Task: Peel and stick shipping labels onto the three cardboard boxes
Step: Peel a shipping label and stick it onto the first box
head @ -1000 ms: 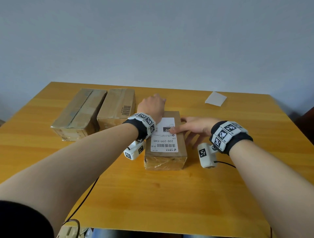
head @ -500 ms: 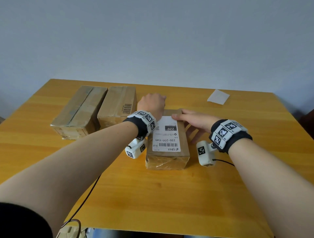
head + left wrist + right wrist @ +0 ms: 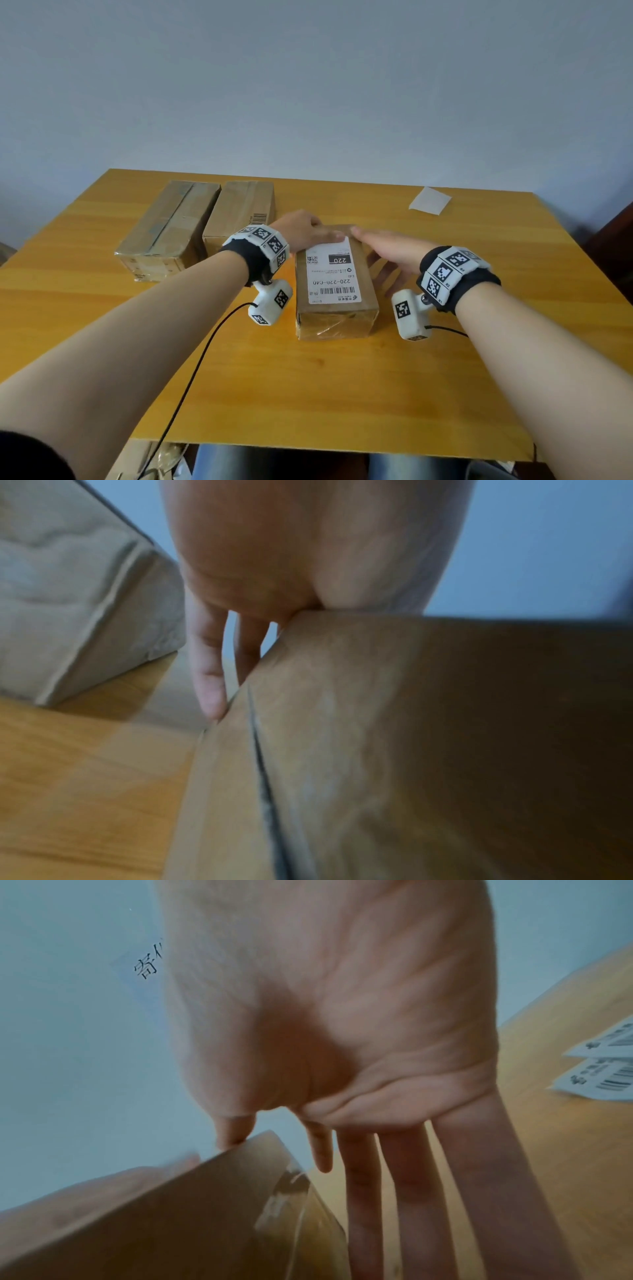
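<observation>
A small cardboard box (image 3: 337,308) lies mid-table with a white shipping label (image 3: 334,275) on its top. My left hand (image 3: 306,233) rests on the box's far-left corner, thumb on the label's far edge, fingers (image 3: 209,669) straight down beside the box (image 3: 377,750). My right hand (image 3: 387,251) lies flat at the box's far-right edge, thumb tip at the label's far corner, fingers (image 3: 404,1191) stretched out along the box's (image 3: 154,1218) right side. Two more boxes, one wide (image 3: 168,229) and one narrower (image 3: 241,210), sit side by side at the back left without shipping labels.
The wooden table (image 3: 342,394) has bare surface in front of the box. A white sheet (image 3: 430,200) lies at the back right. Loose printed labels (image 3: 606,1069) lie on the table to my right. A black cable (image 3: 191,373) runs from my left wrist over the near edge.
My right hand has slid from the label's middle to its far edge. My left hand has stayed at the far-left corner.
</observation>
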A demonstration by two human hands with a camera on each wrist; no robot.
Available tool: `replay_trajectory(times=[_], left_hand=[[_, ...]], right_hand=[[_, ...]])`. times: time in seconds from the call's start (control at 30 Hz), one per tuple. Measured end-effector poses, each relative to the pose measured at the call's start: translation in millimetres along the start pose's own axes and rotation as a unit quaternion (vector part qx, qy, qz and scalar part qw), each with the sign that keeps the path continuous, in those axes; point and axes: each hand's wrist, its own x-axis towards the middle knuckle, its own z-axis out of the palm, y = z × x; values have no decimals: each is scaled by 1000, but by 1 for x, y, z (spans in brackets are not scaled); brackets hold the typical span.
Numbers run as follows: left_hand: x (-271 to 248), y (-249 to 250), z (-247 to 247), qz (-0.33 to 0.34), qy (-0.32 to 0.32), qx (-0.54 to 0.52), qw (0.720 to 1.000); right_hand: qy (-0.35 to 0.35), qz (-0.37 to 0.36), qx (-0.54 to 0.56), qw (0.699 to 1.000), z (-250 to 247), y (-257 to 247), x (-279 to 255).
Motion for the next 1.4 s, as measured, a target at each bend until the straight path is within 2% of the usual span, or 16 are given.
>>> replay_trajectory(times=[0.13, 0.3, 0.4, 0.47, 0.53, 0.6, 0.67, 0.8, 0.9, 0.97, 1.07, 1.13, 1.27, 1.4], left_hand=[[-16, 1, -1, -52, 33, -14, 998], [-39, 16, -3, -111, 57, 106, 987], [-55, 21, -2, -123, 52, 180, 975], [-59, 22, 2, -138, 69, 182, 971], [-63, 23, 4, -153, 66, 136, 977], [-71, 18, 5, -159, 45, -6, 986], [-87, 22, 4, -187, 30, -119, 975], [-90, 26, 11, -183, -6, -119, 976], [-86, 23, 14, -201, -52, -216, 954], [-83, 25, 15, -196, -69, -224, 952], [-79, 33, 17, -188, -91, -241, 948], [-71, 34, 20, -181, -89, -257, 945], [-45, 33, 27, -159, -41, -251, 954], [-20, 39, 23, -151, -47, -280, 947]], right_hand=[[2, 40, 23, 999, -4, 7, -18], [2, 87, -17, 996, -4, 28, -44], [-24, 93, 53, 994, 1, 40, -49], [6, 66, 106, 992, 0, 40, -50], [67, 27, 163, 984, -5, 37, -48], [112, -16, 259, 959, -10, 33, -47], [146, -52, 319, 935, -14, 29, -47], [168, -62, 279, 944, -9, 24, -46], [124, -51, 236, 963, -2, 21, -46], [82, -43, 227, 970, 1, 18, -45], [85, -42, 170, 981, 0, 16, -41], [92, -37, 146, 984, -5, 15, -35], [110, -35, 162, 980, -19, 14, -16], [119, -15, 194, 974, -33, 13, 1]])
